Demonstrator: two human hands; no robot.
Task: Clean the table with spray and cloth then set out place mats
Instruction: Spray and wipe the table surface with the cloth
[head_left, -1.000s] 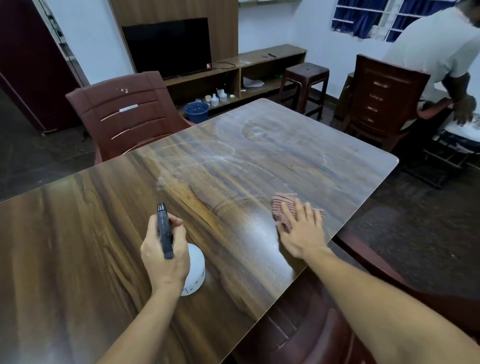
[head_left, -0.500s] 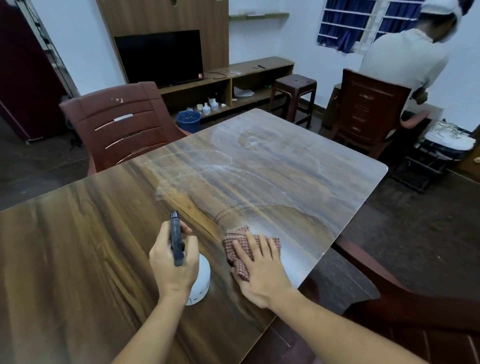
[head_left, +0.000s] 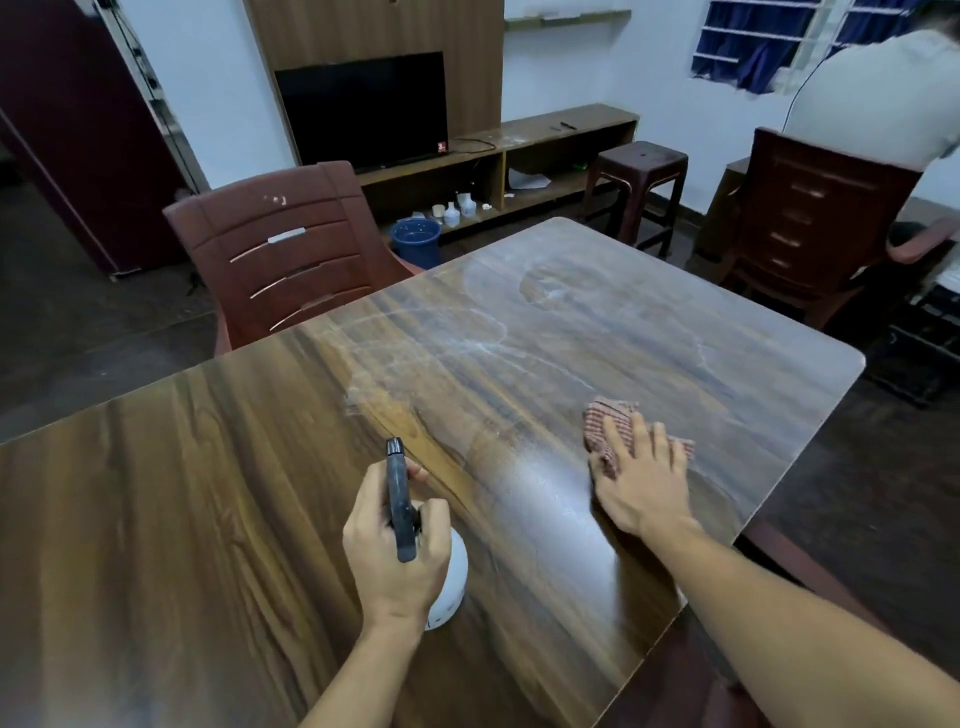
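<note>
my left grip (head_left: 395, 545) curled round spray bottle (head_left: 449, 587) on desk (head_left: 208, 519) | right grip (head_left: 639, 488) flat on cloth (head_left: 610, 426), fingers straight, now out nr desk's right edge vs beside bottle 0.5s ago | far side streaky imo, mats l8r

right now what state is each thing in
spray bottle, upright on the table, gripped by the left hand
cloth, bunched, pressed down under the right hand
table, streaked with spray smears, no place mats on it
television, screen dark
</note>
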